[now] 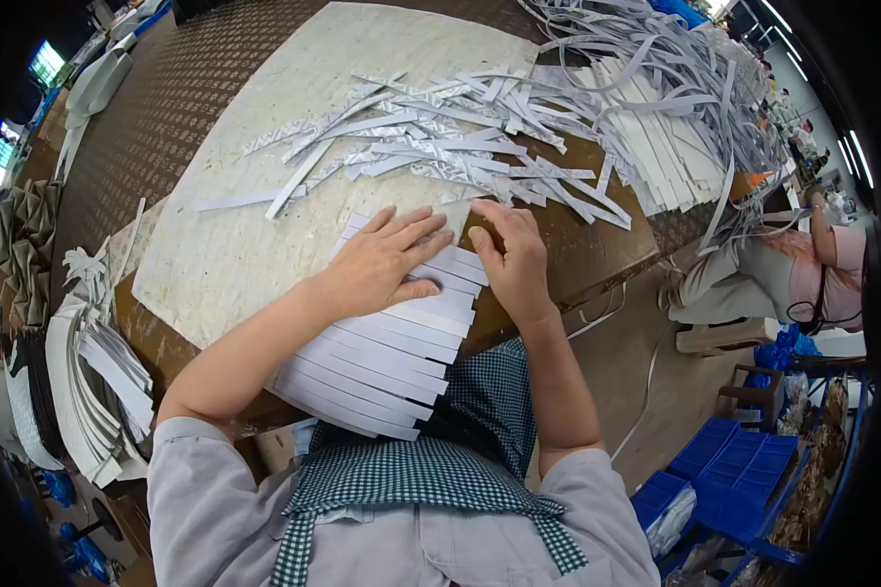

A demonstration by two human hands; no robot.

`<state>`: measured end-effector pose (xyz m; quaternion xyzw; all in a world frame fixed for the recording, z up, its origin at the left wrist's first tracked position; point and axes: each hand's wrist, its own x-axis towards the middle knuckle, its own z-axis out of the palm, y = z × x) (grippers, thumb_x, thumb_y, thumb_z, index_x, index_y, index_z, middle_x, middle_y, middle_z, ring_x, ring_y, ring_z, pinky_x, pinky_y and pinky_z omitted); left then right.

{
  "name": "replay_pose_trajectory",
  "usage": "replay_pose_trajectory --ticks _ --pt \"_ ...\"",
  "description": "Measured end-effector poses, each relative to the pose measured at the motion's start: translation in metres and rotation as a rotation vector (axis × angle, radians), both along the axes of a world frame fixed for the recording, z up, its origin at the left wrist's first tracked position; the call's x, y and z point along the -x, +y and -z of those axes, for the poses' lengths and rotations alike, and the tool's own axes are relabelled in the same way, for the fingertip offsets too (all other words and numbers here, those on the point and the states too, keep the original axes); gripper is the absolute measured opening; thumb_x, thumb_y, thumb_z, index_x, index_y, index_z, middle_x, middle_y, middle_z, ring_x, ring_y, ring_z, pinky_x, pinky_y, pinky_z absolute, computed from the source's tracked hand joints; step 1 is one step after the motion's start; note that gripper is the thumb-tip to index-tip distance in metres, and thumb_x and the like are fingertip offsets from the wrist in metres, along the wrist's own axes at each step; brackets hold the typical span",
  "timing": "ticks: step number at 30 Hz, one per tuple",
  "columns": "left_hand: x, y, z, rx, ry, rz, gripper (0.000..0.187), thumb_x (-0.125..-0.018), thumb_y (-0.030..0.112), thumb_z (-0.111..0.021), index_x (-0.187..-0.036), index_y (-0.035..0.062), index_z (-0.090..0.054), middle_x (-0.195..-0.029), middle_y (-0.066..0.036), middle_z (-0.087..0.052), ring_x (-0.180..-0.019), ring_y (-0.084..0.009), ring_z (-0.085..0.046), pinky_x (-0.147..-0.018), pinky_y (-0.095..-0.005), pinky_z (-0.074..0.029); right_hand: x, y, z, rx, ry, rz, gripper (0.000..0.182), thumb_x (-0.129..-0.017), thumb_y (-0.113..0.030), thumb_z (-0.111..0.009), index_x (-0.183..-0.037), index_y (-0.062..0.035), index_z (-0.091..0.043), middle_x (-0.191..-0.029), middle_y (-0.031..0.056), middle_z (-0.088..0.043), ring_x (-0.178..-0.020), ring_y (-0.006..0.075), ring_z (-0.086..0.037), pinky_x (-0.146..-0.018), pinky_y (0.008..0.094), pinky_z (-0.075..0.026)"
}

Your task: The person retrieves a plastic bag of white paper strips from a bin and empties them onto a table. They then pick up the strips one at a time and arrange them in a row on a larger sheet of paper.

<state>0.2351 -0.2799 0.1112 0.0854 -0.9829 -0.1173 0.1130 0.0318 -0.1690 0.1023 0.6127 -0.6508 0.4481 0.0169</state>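
A row of white strips point(377, 357), laid side by side, slants over the table's near edge toward my apron. My left hand point(387, 256) rests flat on the upper part of this row, fingers stretched out and thumb apart. My right hand point(514, 256) is just beyond the strips' right ends, thumb and index finger apart and nothing visible between them. Its index fingertip is down at the table surface. Past both hands lies a loose heap of short white strips point(421, 147), some with a grey pattern.
A worn pale sheet point(201, 249) covers part of the brown table point(612, 249). Long curled strips point(646, 59) and flat white strips point(656, 137) pile up at the back right. More strips point(83, 391) hang at left. Blue crates point(729, 470) and a seated person point(783, 264) are at right.
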Motion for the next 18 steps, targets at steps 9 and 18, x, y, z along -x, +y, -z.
replay_pose_trajectory --ticks 9,18 --pt "-0.024 0.01 -0.022 -0.135 -0.07 0.013 0.061 -0.093 0.049 -0.059 -0.139 0.0089 -0.054 -0.15 -0.01 -0.045 -0.143 -0.0293 -0.037 -0.116 -0.0542 -0.029 0.033 0.014 -0.009 -0.004 -0.12 0.066 0.021 -0.079 -0.007 -0.074 -0.1 -0.0075 -0.069 -0.097 0.0072 -0.068 -0.093 0.0281 -0.062 -0.083 0.0382 -0.051" --pt "-0.012 0.002 -0.04 -0.561 0.31 -0.29 0.044 -0.09 0.009 -0.064 -0.134 0.0092 -0.057 -0.124 -0.015 -0.057 -0.113 -0.0307 -0.06 -0.094 -0.0361 -0.051 0.017 -0.008 0.002 -0.116 0.071 0.12 0.018 -0.076 -0.018 -0.078 -0.088 -0.0112 -0.068 -0.089 0.0029 -0.062 -0.088 0.0248 -0.059 -0.077 0.0376 -0.05"
